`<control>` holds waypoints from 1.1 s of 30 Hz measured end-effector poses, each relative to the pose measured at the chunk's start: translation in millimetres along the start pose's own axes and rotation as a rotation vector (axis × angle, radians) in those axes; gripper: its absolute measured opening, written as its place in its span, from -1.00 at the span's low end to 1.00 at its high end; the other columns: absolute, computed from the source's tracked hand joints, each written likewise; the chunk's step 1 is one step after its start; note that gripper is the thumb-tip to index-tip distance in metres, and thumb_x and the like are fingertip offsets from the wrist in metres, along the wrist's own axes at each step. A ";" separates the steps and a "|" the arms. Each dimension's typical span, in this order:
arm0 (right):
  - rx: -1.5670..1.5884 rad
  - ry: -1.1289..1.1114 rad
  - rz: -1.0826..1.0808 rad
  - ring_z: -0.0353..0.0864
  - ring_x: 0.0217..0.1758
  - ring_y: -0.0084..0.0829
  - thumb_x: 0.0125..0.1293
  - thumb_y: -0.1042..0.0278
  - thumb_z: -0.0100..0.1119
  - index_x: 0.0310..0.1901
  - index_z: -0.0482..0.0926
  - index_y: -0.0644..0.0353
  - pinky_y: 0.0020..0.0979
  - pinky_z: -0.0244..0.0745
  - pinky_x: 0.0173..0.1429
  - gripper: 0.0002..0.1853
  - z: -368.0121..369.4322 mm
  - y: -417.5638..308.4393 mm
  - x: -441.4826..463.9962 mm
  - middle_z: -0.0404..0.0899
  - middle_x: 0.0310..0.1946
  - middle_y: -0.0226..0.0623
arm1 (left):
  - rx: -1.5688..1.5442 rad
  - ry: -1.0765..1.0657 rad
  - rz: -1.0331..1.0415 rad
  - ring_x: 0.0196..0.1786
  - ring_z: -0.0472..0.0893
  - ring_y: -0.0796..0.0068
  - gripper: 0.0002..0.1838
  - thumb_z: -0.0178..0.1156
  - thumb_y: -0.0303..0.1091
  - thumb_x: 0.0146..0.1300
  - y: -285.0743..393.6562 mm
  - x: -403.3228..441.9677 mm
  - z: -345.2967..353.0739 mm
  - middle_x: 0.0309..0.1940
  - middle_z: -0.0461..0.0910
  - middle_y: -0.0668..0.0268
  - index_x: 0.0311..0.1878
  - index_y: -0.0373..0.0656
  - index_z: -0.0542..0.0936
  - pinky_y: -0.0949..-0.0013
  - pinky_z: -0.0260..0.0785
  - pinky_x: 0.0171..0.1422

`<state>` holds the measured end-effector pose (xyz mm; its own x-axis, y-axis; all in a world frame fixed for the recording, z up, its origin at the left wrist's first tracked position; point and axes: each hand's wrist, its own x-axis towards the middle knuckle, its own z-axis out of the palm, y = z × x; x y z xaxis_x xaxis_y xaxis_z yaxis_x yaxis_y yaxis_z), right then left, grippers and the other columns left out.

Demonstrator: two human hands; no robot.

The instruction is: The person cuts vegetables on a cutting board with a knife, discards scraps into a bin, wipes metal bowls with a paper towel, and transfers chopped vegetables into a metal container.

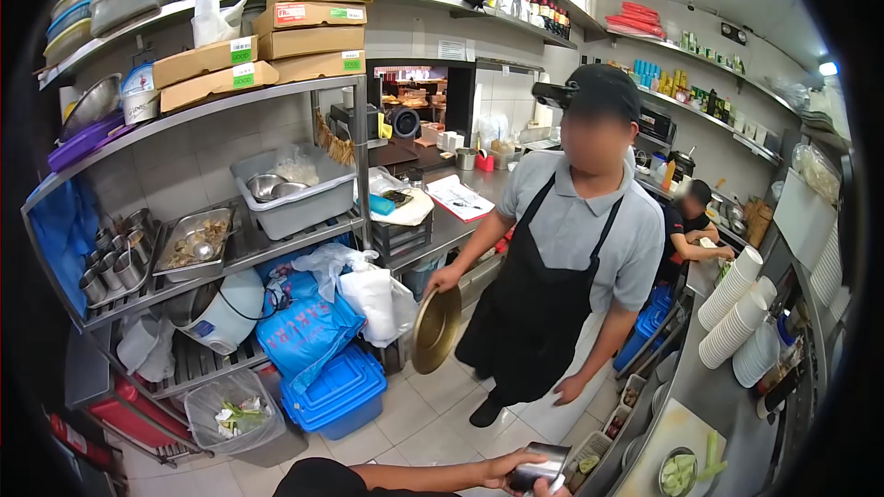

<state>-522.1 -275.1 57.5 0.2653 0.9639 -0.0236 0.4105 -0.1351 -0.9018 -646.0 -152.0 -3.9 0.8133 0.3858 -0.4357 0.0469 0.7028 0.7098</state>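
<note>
At the bottom edge, my left hand [512,467] is wrapped round a metal cup [540,467]. My right hand [551,488] shows only in part at the lower edge, right by the cup, beside a small white item [558,482]; its fingers are mostly cut off by the frame. To the right of the cup lies a cutting board [675,423] on the counter, with a bowl of cut green vegetable [679,474] and green stalks [712,453] on it.
A co-worker in a black apron [529,313] stands ahead, holding a round brass-coloured pan [436,329]. Another person [686,225] leans over the right counter. Left are a metal rack [184,302], a waste bin [241,423] and a blue crate [336,396]. Stacked cups [732,290] stand right.
</note>
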 end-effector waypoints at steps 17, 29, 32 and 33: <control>0.317 0.366 0.371 0.54 -0.19 -0.26 0.44 0.08 -0.10 0.06 0.46 0.36 -0.33 0.46 -0.09 -0.55 23.7 165.5 46.4 0.57 -0.21 -0.13 | 1.347 0.107 0.795 0.41 0.02 -0.15 0.20 0.47 -0.05 -0.16 -26.7 -10.0 11.3 0.35 -0.06 -0.11 0.47 -0.04 -0.10 0.00 -0.01 0.43; 0.449 0.076 0.264 0.55 -0.11 -0.30 0.44 0.04 -0.07 0.10 0.44 0.37 -0.32 0.46 -0.11 -0.51 18.6 64.3 32.6 0.57 -0.16 -0.18 | 0.471 0.352 0.518 0.07 0.42 0.18 -0.06 0.48 -0.01 -0.13 -40.5 15.5 -7.9 0.09 0.34 0.07 0.29 -0.06 0.18 0.19 0.32 0.13; -0.042 -0.115 0.045 0.54 -0.19 -0.08 0.44 0.07 -0.11 -0.12 0.55 0.36 -0.21 0.40 -0.08 -0.56 15.9 53.1 19.1 0.56 -0.26 0.13 | -0.107 0.342 0.192 -0.15 0.52 0.29 -0.18 0.36 0.18 -0.02 -38.6 21.4 -22.7 -0.03 0.48 0.19 0.23 -0.04 0.30 0.15 0.41 -0.14; -0.112 -0.220 -0.066 0.54 -0.23 -0.05 0.43 0.07 -0.11 -0.16 0.55 0.36 -0.19 0.40 -0.10 -0.57 9.9 56.1 18.7 0.56 -0.31 0.13 | -0.233 0.133 0.060 -0.14 0.54 0.31 -0.28 0.25 0.21 0.07 -26.2 5.7 -25.7 -0.08 0.50 0.21 0.18 -0.04 0.35 0.19 0.44 -0.17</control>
<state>-502.7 -262.4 2.1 0.0432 0.9966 -0.0705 0.5180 -0.0827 -0.8514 -657.4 -152.8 -39.2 0.7267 0.4948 -0.4765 -0.1458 0.7890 0.5969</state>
